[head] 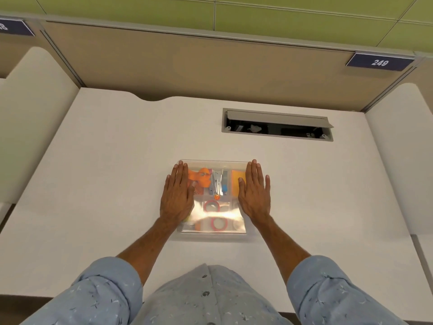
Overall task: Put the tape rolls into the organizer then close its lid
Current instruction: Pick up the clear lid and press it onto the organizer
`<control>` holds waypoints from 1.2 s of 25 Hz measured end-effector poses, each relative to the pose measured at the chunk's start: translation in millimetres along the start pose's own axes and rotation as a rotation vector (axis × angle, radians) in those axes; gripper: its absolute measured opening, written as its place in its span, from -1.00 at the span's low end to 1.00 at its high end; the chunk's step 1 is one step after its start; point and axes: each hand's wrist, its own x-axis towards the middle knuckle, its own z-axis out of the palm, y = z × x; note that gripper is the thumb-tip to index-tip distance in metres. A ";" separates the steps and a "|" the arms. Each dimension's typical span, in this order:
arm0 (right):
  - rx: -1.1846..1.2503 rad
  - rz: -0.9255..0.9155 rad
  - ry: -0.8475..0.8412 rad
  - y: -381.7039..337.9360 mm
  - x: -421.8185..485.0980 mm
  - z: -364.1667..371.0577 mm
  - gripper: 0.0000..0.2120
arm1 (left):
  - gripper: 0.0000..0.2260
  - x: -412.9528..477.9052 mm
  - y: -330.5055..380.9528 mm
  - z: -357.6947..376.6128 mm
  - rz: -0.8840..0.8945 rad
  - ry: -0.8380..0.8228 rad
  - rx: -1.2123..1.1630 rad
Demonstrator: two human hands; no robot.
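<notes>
My left hand (177,194) and right hand (254,193) lie flat, fingers spread, gripping nothing, on the organizer's (212,232) closed clear lid (220,166). Beneath it sit 2 red tape rolls (211,205), near the desk's (117,172) middle.

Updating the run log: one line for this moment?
stage: lid pressing | left hand: flat on organizer lid | right hand: flat on lid | tape rolls: inside

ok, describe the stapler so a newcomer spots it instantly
On the white desk, find the clear organizer under both flat hands. In its far row, middle compartment, lies the stapler: silver metal, unlike the orange items left and the orange pad right.
</notes>
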 end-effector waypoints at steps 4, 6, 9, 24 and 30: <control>0.087 0.003 -0.023 0.4 3.2 1.3 -0.42 | -0.40 0.2 0.7 1.7 -0.017 -0.004 -0.039; 0.157 0.011 -0.029 1.3 6.7 1.3 -0.43 | -0.40 1.6 -1.8 1.8 -0.006 0.002 -0.043; 0.184 0.018 -0.021 1.6 6.5 1.3 -0.45 | -0.40 0.4 -1.8 2.5 -0.014 0.002 -0.041; -0.056 -0.114 -0.196 -32.5 4.7 -0.4 -0.26 | -0.41 -30.9 26.4 12.0 0.176 0.022 0.152; -0.074 -0.124 -0.314 -28.6 14.9 -8.1 -0.16 | -0.37 -27.7 23.7 20.1 0.169 0.023 0.155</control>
